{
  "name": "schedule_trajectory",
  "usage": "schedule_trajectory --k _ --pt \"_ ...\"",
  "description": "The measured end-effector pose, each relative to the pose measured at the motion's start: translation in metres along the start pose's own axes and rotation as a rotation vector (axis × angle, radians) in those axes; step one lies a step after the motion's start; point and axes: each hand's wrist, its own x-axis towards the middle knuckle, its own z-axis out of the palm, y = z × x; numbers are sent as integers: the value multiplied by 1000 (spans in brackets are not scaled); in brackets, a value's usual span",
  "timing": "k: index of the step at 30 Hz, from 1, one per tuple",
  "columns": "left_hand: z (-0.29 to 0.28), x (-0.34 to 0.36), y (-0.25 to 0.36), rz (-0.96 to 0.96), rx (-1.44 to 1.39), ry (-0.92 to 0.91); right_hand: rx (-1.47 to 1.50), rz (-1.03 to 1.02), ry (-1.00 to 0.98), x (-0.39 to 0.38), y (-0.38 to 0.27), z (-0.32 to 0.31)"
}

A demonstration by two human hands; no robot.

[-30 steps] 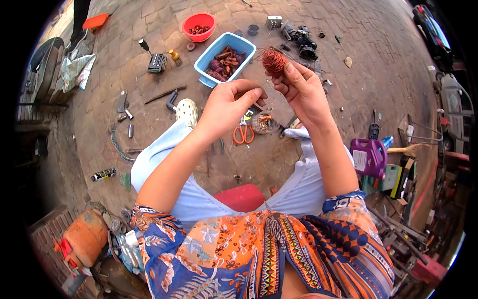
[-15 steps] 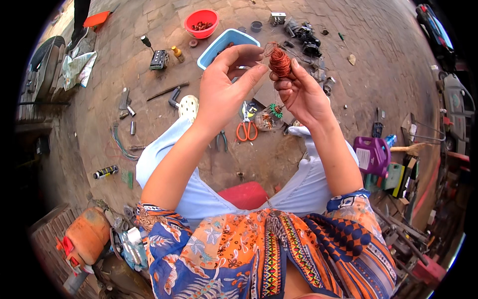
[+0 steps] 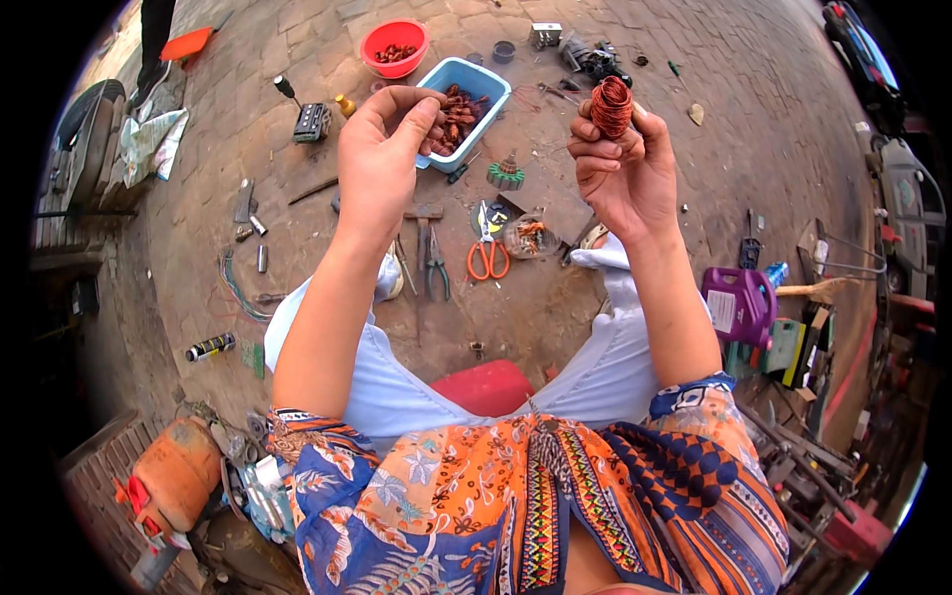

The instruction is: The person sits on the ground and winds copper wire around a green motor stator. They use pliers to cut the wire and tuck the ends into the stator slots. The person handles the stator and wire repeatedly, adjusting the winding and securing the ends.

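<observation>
My right hand [image 3: 625,174] grips a wound coil of reddish copper wire [image 3: 612,105] upright between thumb and fingers. To the left, my left hand [image 3: 380,154] is raised with thumb and forefinger pressed together. If a strand is pinched there, it is too fine to make out. Just beyond that hand lies a light blue basin [image 3: 503,96] filled with dark reddish copper windings [image 3: 462,117]. On the ground between my hands is a green-ended motor part [image 3: 506,177]. Nearer me lie orange-handled scissors [image 3: 488,261], pliers [image 3: 437,276], a hammer [image 3: 424,212] and a clear tub of small bits [image 3: 531,238].
A red bowl [image 3: 395,67] with more copper pieces stands at the far side. Black machine parts [image 3: 600,64] lie at the upper right. A purple jug [image 3: 739,305] stands to my right. On the left are a spray can [image 3: 210,346] and an orange canister [image 3: 178,466].
My hands have moved apart: the left toward the left, the right toward the right with the copper coil. The basin's contents and the green-ended part now show between them.
</observation>
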Motion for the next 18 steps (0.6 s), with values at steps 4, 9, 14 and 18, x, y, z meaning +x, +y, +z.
schedule_trajectory --k 4,9,14,18 --pt "-17 12 0 22 -1 122 71 -100 4 -1 -23 -2" --pt "-44 31 -4 -2 18 239 143 -209 -54 -8 -57 -4" --pt "-40 24 -7 -112 159 194 103 -247 13 -6 -61 -2" --pt "-47 21 -12 -149 437 140 -57 -268 126 -3 -51 -9"
